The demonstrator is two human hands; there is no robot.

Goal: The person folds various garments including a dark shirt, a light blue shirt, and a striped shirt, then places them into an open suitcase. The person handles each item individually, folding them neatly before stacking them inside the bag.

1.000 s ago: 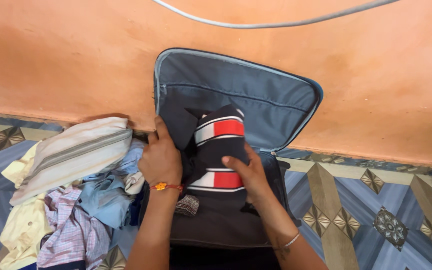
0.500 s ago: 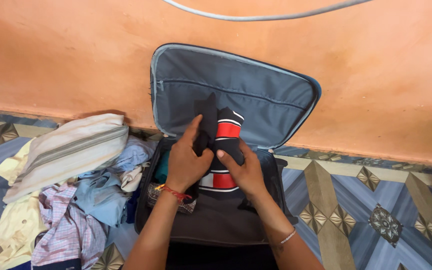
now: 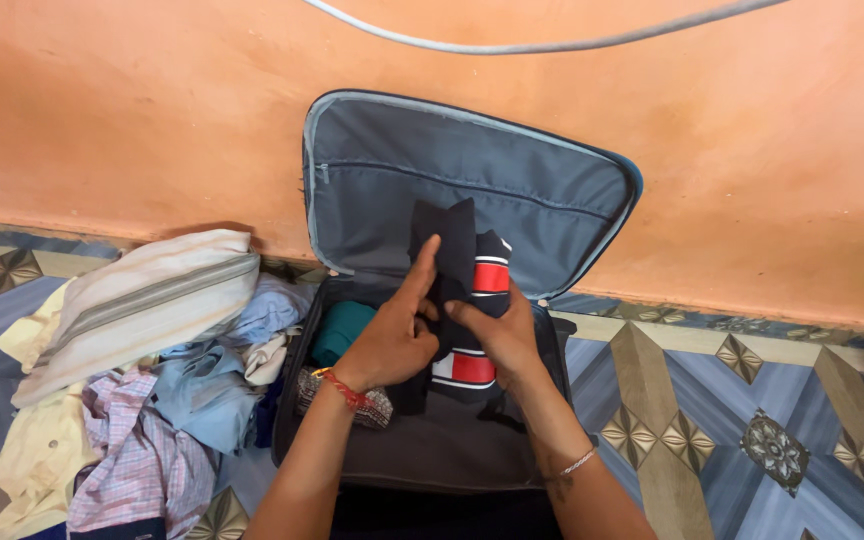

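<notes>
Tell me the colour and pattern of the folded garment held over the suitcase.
The folded garment is dark navy or black with red and white stripes, seen in the head view.

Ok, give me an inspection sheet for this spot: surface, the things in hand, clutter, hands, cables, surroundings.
Surface: patterned tile floor in blue and tan.
Things in hand: dark garment with red and white stripes, folded narrow, held over the open suitcase, whose grey lid leans on the wall.
Clutter: heap of clothes left of the case, a striped cream piece on top; a teal item and a small patterned item inside the case.
Hands: left hand and right hand both grip the garment.
Cables: one grey cable sagging across the wall.
Surroundings: orange plastered wall.
</notes>
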